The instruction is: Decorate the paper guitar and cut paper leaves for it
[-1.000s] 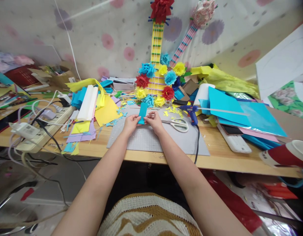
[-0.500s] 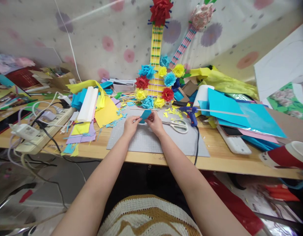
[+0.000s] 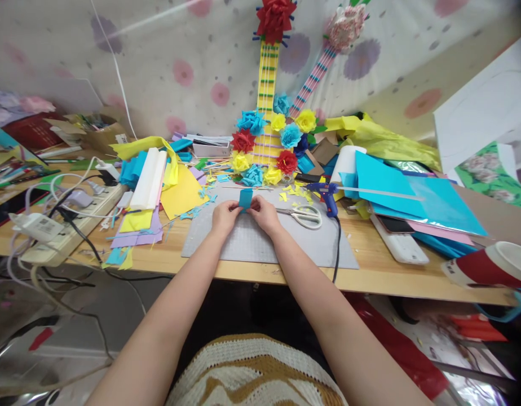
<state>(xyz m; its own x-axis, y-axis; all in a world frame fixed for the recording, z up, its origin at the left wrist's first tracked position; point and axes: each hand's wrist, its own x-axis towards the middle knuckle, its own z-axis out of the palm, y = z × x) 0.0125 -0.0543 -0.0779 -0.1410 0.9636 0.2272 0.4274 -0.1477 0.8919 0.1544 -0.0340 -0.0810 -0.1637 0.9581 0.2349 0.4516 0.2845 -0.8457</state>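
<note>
Between my two hands a small piece of blue paper (image 3: 246, 198) stands upright above the grey cutting mat (image 3: 247, 242). My left hand (image 3: 225, 217) pinches its lower left edge, and my right hand (image 3: 263, 213) pinches the lower right. Scissors (image 3: 305, 216) with white handles lie on the mat just right of my right hand. A blue glue gun (image 3: 327, 197) rests farther right, its black cord running over the table edge. Behind the hands stands a yellow paper guitar (image 3: 266, 79) decorated with red, blue and yellow paper flowers.
A power strip (image 3: 74, 225) with tangled cables lies on the left. Yellow paper scraps (image 3: 295, 193) litter the mat's back. Blue paper sheets (image 3: 383, 186) and a white power bank (image 3: 402, 245) are at right, near a red and white paper cup (image 3: 493, 264).
The blue paper has turned from a slant to upright, facing me. My hands have drawn slightly closer together at its lower edge.
</note>
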